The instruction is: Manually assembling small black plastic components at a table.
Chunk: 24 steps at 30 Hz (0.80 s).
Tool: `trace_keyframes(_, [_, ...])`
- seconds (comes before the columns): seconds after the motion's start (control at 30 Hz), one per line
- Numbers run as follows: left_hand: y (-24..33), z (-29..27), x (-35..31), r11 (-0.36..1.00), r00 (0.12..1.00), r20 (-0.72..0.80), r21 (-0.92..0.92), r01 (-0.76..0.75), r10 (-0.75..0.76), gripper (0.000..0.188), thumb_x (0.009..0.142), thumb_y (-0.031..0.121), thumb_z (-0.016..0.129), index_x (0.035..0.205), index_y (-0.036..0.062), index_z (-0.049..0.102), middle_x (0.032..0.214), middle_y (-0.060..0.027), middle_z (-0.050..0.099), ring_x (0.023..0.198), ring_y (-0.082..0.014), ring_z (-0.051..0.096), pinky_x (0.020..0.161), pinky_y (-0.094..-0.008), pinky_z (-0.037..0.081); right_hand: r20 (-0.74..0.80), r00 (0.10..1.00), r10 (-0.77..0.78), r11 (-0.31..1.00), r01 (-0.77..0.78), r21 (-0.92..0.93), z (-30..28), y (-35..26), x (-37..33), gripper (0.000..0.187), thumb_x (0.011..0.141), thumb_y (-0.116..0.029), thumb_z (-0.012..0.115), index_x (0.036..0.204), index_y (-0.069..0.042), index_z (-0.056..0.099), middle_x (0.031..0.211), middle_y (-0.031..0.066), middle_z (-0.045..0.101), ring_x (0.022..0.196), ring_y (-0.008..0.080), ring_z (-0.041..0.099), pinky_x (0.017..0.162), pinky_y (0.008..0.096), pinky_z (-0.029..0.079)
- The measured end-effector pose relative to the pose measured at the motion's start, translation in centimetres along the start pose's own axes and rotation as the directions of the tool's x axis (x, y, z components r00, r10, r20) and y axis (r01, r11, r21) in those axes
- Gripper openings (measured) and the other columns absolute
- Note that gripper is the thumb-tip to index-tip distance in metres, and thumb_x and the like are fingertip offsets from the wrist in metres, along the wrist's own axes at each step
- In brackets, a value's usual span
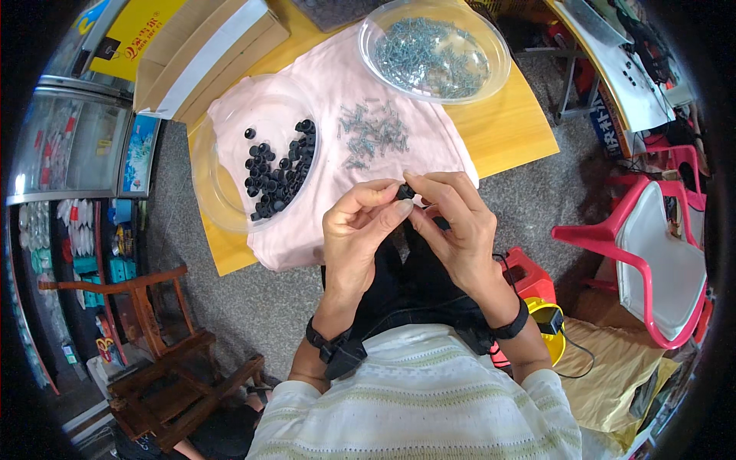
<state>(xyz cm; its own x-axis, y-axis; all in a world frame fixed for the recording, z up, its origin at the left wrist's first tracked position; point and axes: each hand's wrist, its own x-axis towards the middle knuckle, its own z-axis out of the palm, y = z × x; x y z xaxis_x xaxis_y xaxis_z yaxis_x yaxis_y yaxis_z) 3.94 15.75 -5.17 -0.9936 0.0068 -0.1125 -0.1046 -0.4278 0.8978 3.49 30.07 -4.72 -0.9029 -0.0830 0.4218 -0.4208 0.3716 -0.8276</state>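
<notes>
Close over the near edge of the pink cloth (pixel 307 84), a small black plastic part (pixel 405 192) is pinched between both my hands. My left hand (pixel 359 226) grips it with thumb and forefinger from the left. From the right, the thumb and fingertips of my right hand (pixel 458 222) close on the same part; whether a screw is in it is hidden. Beyond my hands lies a loose pile of silver screws (pixel 374 132) on the cloth. To the left, a clear plastic bowl (pixel 205 172) holds several black round caps (pixel 280 169).
A clear tub (pixel 366 47) full of screws (pixel 425 57) stands at the back right of the yellow table (pixel 506 126). An open cardboard box (pixel 211 57) is at the back left. Red stools and a pink chair (pixel 648 245) are on the right, a wooden chair (pixel 157 330) on the left.
</notes>
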Motion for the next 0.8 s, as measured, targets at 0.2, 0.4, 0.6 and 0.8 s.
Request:
trace_keyframes(0.2, [-0.3, 0.5, -0.1, 0.993, 1.0, 0.003, -0.112, 0.02, -0.02, 0.016, 0.08, -0.007, 0.065, 0.095, 0.0005, 0.063, 0.103, -0.0082, 0.062, 0.092, -0.0116, 0.061, 0.084, -0.0241, 0.05, -0.04, 0.998, -0.055, 0.998, 0.054, -0.033, 0.3, 0.2, 0.2, 0.039, 0.069, 0.003, 0.068, 0.107, -0.001, 0.06, 0.088, 0.0113, 0.058, 0.078, 0.0266, 0.057, 0.067, 0.0339, 0.047])
trace_keyframes(0.4, [-0.7, 1.1, -0.3, 0.982, 1.0, -0.007, -0.189, 0.0, -0.002, 0.017, 0.081, -0.007, 0.065, 0.096, 0.0003, 0.062, 0.102, -0.0077, 0.063, 0.091, -0.0107, 0.06, 0.084, -0.0235, 0.05, -0.069, 0.991, -0.111, 0.991, 0.105, -0.081, 0.1, -0.1, 0.3, 0.038, 0.069, 0.004, 0.068, 0.106, 0.001, 0.059, 0.084, 0.0111, 0.057, 0.075, 0.0265, 0.056, 0.066, 0.0335, 0.047])
trace_keyframes(0.6, [-1.5, 1.9, -0.4, 0.975, 0.999, -0.019, -0.219, -0.043, 0.04, 0.017, 0.081, -0.007, 0.064, 0.096, -0.001, 0.062, 0.101, -0.0071, 0.063, 0.09, -0.0101, 0.06, 0.083, -0.023, 0.049, -0.137, 0.968, -0.209, 0.969, 0.185, -0.166, 0.0, 0.2, -0.1, 0.035, 0.07, 0.004, 0.067, 0.105, 0.002, 0.059, 0.083, 0.0107, 0.058, 0.073, 0.0261, 0.056, 0.066, 0.0325, 0.047])
trace_keyframes(0.8, [-1.4, 2.5, -0.5, 0.981, 0.997, -0.008, -0.179, -0.074, 0.074, 0.02, 0.081, -0.007, 0.064, 0.1, -0.0011, 0.058, 0.1, -0.008, 0.062, 0.09, -0.0104, 0.059, 0.084, -0.0233, 0.049, -0.152, 0.986, -0.073, 0.995, 0.061, -0.084, -0.1, 0.1, -0.5, 0.036, 0.071, 0.003, 0.068, 0.106, -0.001, 0.061, 0.085, 0.0099, 0.058, 0.073, 0.0225, 0.057, 0.06, 0.0293, 0.047])
